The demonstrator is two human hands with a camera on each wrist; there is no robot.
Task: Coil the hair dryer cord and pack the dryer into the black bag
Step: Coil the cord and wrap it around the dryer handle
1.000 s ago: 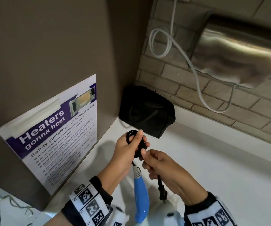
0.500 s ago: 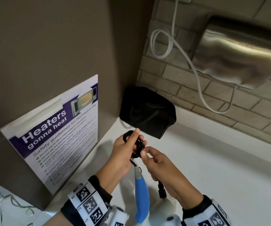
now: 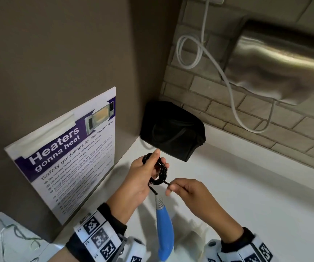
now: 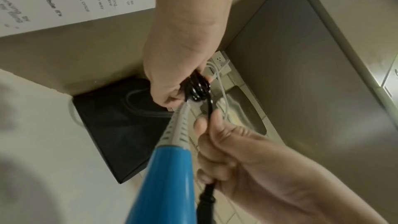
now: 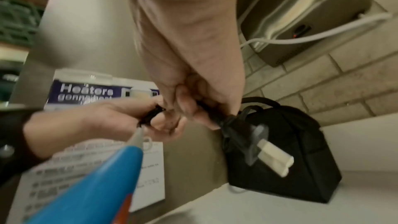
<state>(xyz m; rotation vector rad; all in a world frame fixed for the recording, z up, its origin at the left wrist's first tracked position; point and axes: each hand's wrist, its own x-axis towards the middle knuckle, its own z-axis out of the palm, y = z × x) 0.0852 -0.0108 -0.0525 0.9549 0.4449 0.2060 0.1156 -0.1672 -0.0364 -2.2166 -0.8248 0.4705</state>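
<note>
**Cord coiled in left hand, right pulling the tail**

Black cord [image 3: 157,172] bundled in small loops, left hand [image 3: 140,183] curled round it above the white worktop [image 3: 246,195]. Right hand [image 3: 192,193] pinches the free end just beside the coil; plug [image 5: 256,144] hangs under that fist. Blue hair dryer [image 3: 164,231] dangles below the coil by its grey strain relief. Black bag [image 3: 173,129] sits in the corner against the brick wall [image 3: 237,103], zipped as far as I can see, contents not visible. Microwave safety poster [image 3: 67,157] on the left panel, steel hand dryer [image 3: 284,67] upper right with a white cable [image 3: 229,87]. Versus a second ago: right hand has shifted out to the right, tail now taut.
</note>
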